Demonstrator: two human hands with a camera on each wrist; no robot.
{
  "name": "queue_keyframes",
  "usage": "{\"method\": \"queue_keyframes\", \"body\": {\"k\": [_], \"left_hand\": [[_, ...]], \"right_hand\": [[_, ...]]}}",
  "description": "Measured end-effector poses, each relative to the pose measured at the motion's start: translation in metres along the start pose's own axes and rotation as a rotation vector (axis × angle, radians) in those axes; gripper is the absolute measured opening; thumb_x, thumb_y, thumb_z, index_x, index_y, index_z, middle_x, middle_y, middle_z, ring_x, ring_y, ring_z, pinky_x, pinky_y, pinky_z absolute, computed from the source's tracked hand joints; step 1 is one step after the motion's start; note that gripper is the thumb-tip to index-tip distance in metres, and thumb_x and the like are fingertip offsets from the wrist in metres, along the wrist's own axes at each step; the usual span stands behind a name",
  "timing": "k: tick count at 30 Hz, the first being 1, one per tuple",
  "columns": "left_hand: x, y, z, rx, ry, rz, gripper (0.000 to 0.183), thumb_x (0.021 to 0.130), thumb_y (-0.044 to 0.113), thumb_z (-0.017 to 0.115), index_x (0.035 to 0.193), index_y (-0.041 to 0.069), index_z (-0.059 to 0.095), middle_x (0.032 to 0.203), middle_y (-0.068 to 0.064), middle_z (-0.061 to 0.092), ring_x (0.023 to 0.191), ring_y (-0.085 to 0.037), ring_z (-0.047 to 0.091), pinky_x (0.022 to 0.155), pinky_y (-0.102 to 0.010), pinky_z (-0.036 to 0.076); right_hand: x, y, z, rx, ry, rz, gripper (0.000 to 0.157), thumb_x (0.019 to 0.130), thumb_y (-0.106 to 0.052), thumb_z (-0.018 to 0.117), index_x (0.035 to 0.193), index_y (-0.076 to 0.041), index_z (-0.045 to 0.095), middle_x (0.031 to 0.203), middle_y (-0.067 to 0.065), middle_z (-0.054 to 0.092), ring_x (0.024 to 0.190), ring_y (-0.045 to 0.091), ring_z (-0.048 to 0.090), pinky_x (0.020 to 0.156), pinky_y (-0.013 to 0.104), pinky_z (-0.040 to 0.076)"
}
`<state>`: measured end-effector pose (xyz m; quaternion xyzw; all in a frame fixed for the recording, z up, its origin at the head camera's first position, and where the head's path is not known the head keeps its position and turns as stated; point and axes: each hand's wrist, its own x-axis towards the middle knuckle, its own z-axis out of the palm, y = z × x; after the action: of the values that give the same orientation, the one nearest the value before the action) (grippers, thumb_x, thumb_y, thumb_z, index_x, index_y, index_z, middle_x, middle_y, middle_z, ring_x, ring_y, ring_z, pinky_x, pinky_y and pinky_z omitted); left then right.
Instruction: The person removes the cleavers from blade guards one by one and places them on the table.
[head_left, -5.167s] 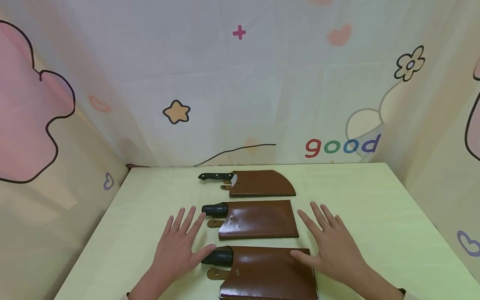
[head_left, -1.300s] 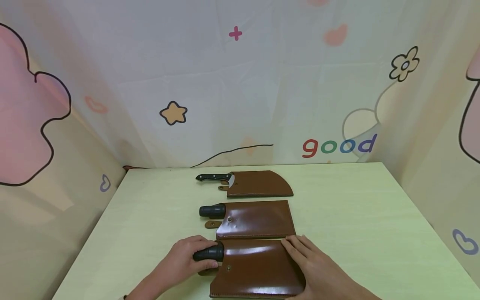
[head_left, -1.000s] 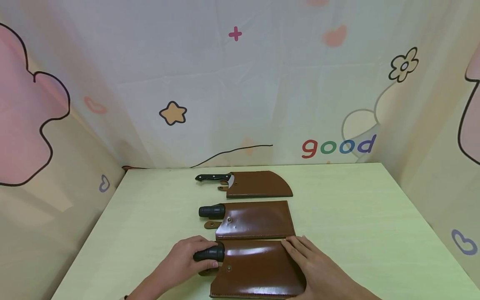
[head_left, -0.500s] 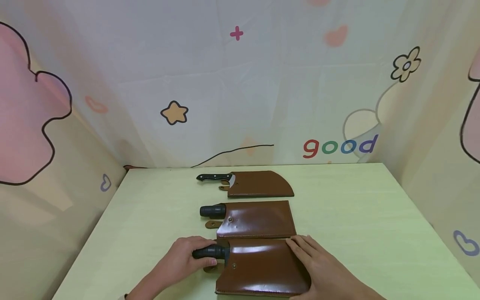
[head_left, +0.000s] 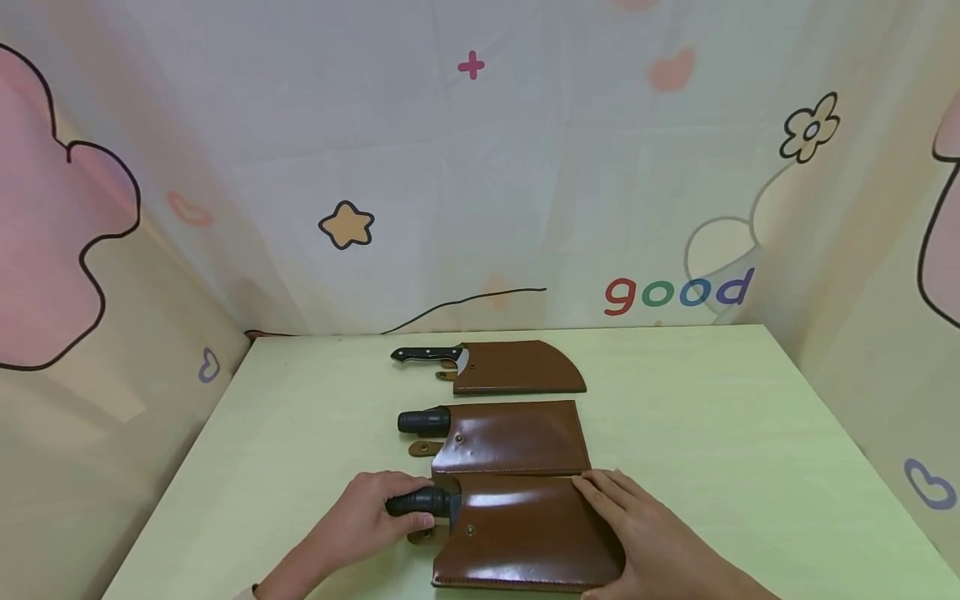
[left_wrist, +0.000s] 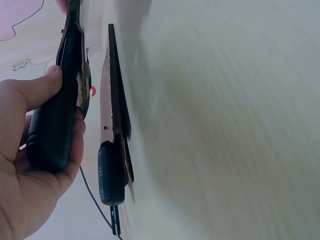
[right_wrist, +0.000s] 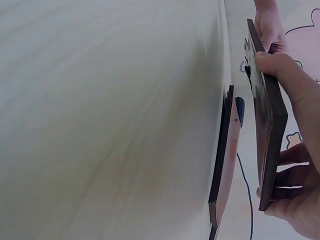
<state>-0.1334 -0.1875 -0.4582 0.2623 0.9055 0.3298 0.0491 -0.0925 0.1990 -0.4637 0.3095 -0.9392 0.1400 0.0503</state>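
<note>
Near knife [head_left: 420, 502], in its brown near sheath [head_left: 532, 533], held up off the table [head_left: 712, 425] in front of the person. Most of the blade hidden in the leather; only a dark sliver shows at the mouth.

Left hand [head_left: 360, 521]: curled around the black handle, thumb on the near side. Strap [head_left: 420, 537] below the handle, partly covered by thumb and handle.

Right hand [head_left: 648, 529]: spread across the sheath's far end, gripping edge to edge; thumb partly cut off in head view, lower corner covered by the palm.

Left wrist view crops the sheath's tip at the top.

Middle knife [head_left: 423, 422], sheathed, lies just beyond; its lower edge meets the near sheath in head view. Back knife [head_left: 427, 355], round-ended sheath, lies behind that; from the left wrist mostly masked by the middle one. Printed cloth [head_left: 525, 192] closes off the rear.
</note>
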Motion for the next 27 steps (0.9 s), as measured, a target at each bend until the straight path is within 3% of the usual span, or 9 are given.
{"method": "queue_keyframes", "body": {"k": [13,20,27], "left_hand": [[-0.008,-0.009,0.002,-0.024,0.071,0.004,0.033,0.088,0.034,0.082,0.115,0.016,0.078,0.107,0.005,0.077,0.095,-0.009,0.071,0.079,-0.029,0.054],[-0.011,-0.011,-0.004,-0.011,0.075,-0.032,0.033,0.087,0.029,0.082,0.116,0.015,0.077,0.109,0.005,0.076,0.098,-0.010,0.070,0.082,-0.030,0.055],[-0.016,-0.023,-0.004,-0.009,0.115,-0.001,0.032,0.087,0.031,0.083,0.115,0.016,0.078,0.108,0.005,0.076,0.096,-0.009,0.070,0.080,-0.030,0.055]], "right_hand": [[-0.004,0.004,-0.003,0.028,-0.066,0.041,0.122,0.068,-0.090,0.065,0.153,-0.005,0.045,0.152,0.014,0.050,0.135,0.035,0.049,0.098,0.052,0.052],[-0.007,0.009,-0.005,0.022,-0.060,0.052,0.120,0.067,-0.088,0.068,0.152,-0.006,0.046,0.151,0.012,0.051,0.135,0.033,0.049,0.098,0.051,0.052],[-0.010,0.017,-0.003,0.004,-0.003,0.007,0.118,0.067,-0.085,0.072,0.148,-0.002,0.050,0.147,0.014,0.054,0.134,0.035,0.051,0.099,0.052,0.051]]}}
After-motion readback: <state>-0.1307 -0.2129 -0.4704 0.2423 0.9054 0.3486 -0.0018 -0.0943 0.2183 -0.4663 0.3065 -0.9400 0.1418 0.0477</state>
